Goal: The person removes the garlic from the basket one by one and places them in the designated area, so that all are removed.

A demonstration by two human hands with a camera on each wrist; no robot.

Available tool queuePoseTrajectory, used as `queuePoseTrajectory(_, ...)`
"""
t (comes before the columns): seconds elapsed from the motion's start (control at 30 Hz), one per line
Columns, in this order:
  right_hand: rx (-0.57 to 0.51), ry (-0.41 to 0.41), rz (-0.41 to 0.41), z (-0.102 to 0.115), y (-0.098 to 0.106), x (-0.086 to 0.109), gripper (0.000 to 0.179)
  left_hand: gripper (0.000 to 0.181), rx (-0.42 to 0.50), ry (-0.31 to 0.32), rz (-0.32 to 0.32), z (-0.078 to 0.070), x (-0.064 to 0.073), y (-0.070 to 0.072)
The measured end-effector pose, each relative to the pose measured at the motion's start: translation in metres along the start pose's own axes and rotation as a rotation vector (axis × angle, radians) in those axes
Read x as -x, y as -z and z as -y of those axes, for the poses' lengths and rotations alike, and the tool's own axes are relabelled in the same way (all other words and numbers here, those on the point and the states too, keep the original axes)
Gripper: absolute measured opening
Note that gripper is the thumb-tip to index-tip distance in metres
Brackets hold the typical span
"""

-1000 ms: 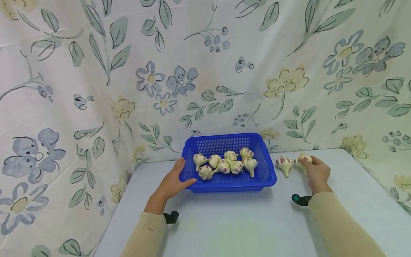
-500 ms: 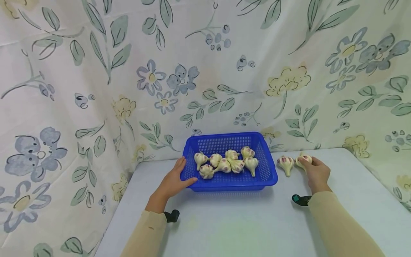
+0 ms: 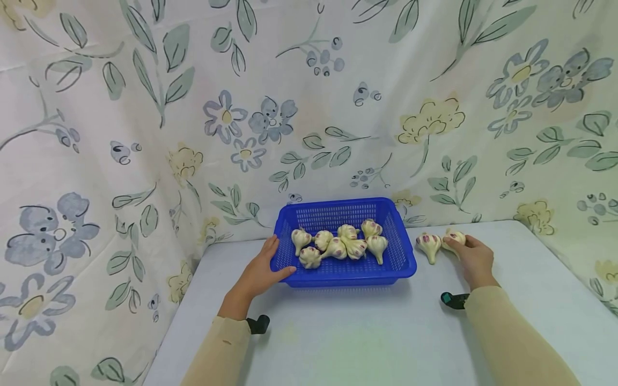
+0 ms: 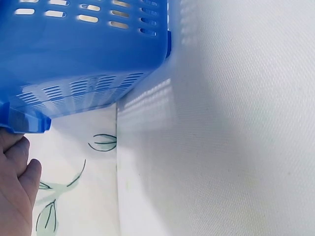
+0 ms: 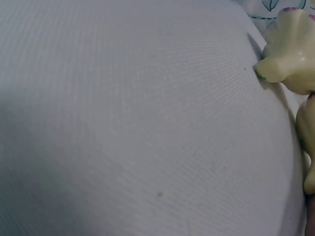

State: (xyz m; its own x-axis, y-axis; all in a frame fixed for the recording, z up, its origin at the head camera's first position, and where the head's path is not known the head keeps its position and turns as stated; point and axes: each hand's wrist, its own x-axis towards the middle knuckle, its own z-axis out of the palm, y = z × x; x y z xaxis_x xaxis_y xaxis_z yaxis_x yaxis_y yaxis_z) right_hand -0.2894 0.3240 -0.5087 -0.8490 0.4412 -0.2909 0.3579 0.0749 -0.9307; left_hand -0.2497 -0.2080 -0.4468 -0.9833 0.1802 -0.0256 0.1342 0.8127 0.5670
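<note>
My left hand (image 3: 260, 269) lies spread at the left front corner of a blue plastic basket (image 3: 343, 277), its straight fingers along the side and the thumb at the front rim. Inside the basket are several whitish, purple-marked garlic bulbs (image 3: 335, 249). To its right, my right hand (image 3: 478, 261) pinches a garlic bulb (image 3: 455, 245) between thumb and fingers, low over the table. Another garlic bulb (image 3: 428, 246) lies just left of it, stem toward me. At the right edge of the right wrist view, two garlic bulbs (image 5: 290, 49) show close together.
The white table (image 3: 352, 343) runs back to a hanging floral cloth (image 3: 314, 107), which also covers the left side. The basket stands near that cloth. A dark camera mount (image 3: 259, 324) sticks out from the left wrist, another mount (image 3: 454, 300) from the right.
My right hand has shifted slightly left with its garlic bulb, whose stem now points more to the lower left. The left hand and the basket have stayed put.
</note>
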Motion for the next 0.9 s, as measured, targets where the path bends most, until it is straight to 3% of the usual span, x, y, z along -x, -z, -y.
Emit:
queuePoseTrajectory(0.23, 0.032, 0.003, 0.021, -0.0014, 0.0001, -0.0008, 0.103, 0.103, 0.003, -0.001, -0.010, 0.0005, -0.0001, -0.0018)
queuePoseTrajectory(0.5, 0.027, 0.008, 0.011, -0.0008, -0.0013, -0.0009, 0.101, 0.112, -0.011, 0.005, -0.010, -0.0004, -0.0003, -0.0011)
queuePoseTrajectory(0.9, 0.067, 0.004, 0.027, -0.0002, -0.0004, 0.0024, 0.101, 0.109, -0.003, 0.007, -0.012, -0.0008, 0.0005, -0.0007)
